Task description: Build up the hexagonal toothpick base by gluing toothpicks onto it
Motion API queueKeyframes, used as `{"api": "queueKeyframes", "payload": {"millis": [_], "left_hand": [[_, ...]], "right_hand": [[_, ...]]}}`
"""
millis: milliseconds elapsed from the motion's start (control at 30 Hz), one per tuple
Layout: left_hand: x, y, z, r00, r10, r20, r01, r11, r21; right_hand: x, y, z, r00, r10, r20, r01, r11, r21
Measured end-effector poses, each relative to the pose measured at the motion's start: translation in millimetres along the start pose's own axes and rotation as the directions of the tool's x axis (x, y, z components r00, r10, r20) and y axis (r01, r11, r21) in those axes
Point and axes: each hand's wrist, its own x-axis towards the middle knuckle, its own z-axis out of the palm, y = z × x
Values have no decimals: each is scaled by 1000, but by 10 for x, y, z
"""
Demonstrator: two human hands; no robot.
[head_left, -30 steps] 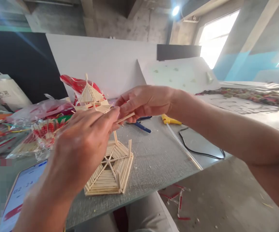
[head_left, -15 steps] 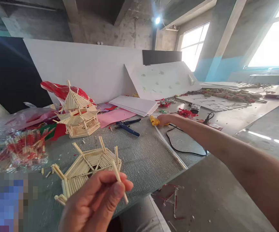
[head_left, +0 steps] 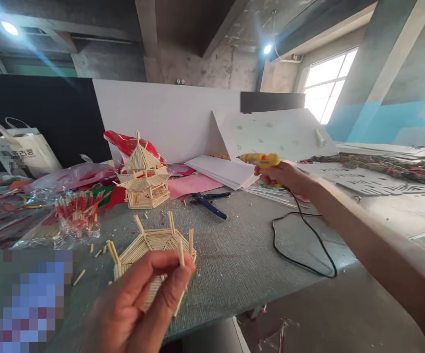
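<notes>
Right of centre in the frame, our right hand [head_left: 284, 175] has lifted the yellow glue gun [head_left: 260, 159] off the worktop [head_left: 234, 255], its grip closed round the handle and the black cord [head_left: 310, 250] trailing below. At lower centre, our left hand [head_left: 138, 309] pinches a thin stick [head_left: 181, 254] upright, in front of the hexagonal stick base [head_left: 153, 241]. Stick and gun are now both in hand.

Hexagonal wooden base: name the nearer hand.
Left. The left hand, pinching a wooden stick, is before the hexagonal wooden base; the right hand grips a yellow glue gun far right.
</notes>
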Motion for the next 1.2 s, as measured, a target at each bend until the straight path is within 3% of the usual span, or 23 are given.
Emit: {"api": "queueKeyframes", "payload": {"millis": [67, 133, 233, 333, 467, 633, 967, 1200], "left_hand": [[110, -14, -53, 967, 242, -74, -222, 951, 215], [229, -55, -101, 896, 435, -85, -373, 844, 385], [358, -130, -160, 799, 601, -32, -493, 684, 538], [392, -179, -202, 758, 652, -2, -503, 587, 635], [356, -200, -238, 774, 632, 36, -486, 558, 672], [320, -231, -239, 769, 638, 37, -488, 550, 678], [330, -247, -211, 747, 664, 5, -503, 561, 658], [287, -245, -205, 797, 602, -43, -463, 656, 596]], "right_hand": [[-152, -251, -193, 984, -154, -85, 176, 864, 471], [-312, -480, -281, 959, -271, -82, 252, 686, 682], [-533, -747, -223, 897, -442, -29, 317, 595, 738], [-717, -910, -61, 801, -599, 5, 394, 533, 749], [-874, -1005, 78, 800, -599, -32, 477, 603, 640], [-932, -1067, 77, 837, -547, 23, 449, 710, 543], [-921, -1226, 29, 813, -582, 22, 486, 698, 526], [-926, -1230, 52, 825, -563, 52, 442, 699, 562]]}}
